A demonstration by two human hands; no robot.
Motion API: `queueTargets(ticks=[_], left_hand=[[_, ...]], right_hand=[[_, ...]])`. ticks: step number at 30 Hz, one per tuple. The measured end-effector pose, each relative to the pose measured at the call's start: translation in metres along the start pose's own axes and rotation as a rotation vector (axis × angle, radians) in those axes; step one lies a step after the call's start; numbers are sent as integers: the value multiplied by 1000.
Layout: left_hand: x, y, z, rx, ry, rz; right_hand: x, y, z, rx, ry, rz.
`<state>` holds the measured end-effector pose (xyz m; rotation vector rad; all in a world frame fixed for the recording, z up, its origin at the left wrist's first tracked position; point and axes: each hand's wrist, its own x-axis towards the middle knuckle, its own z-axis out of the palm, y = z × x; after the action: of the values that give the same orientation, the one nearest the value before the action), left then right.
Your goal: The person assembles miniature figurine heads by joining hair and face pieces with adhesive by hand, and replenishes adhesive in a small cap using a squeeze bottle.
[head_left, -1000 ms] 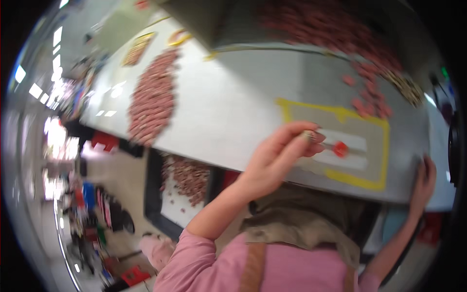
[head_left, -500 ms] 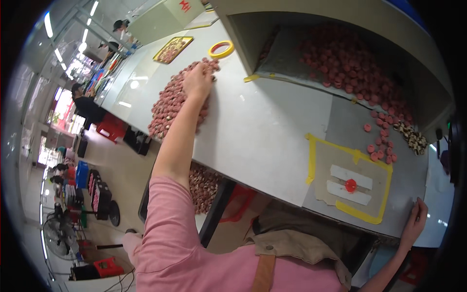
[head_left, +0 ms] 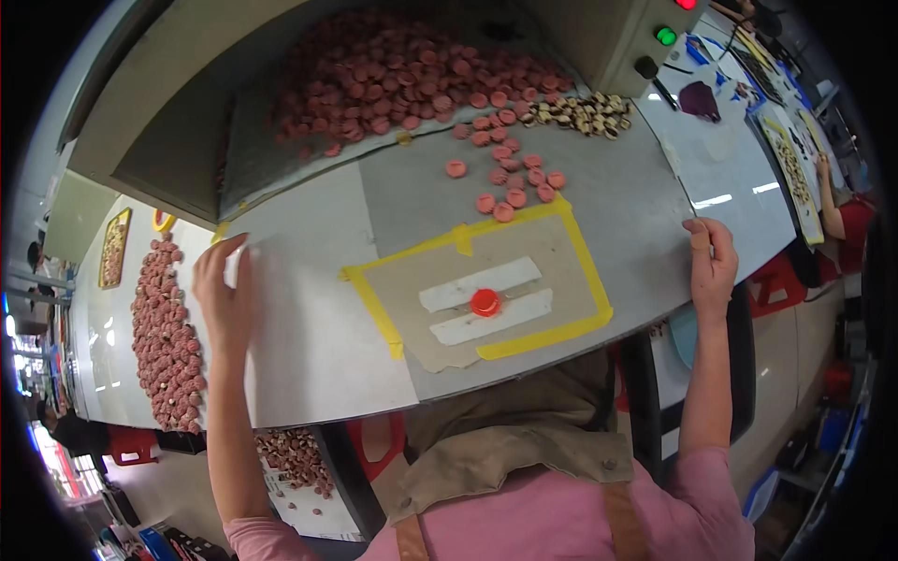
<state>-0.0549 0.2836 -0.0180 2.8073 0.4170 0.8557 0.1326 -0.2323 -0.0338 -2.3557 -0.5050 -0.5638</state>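
a bright red round piece [head_left: 485,303] sits between two flat white strips [head_left: 482,283]. the half-curled left hand [head_left: 219,285] nears a long cluster of pinkish-brown round pieces [head_left: 168,337]; the right hand [head_left: 713,266] curls loosely; whether either grips anything, i cannot tell. likely between pieces; picking calls for a fingertip pinch. beyond, pink round caps [head_left: 505,178].
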Motion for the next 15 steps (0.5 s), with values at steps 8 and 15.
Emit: queueTargets(ticks=[8,15], left_hand=[[41,124,55,-294,-155,324],[64,184,105,-518,-208,576]], right_hand=[[14,-32,5,166,9,-50],[48,-74,24,142,-284,-244]])
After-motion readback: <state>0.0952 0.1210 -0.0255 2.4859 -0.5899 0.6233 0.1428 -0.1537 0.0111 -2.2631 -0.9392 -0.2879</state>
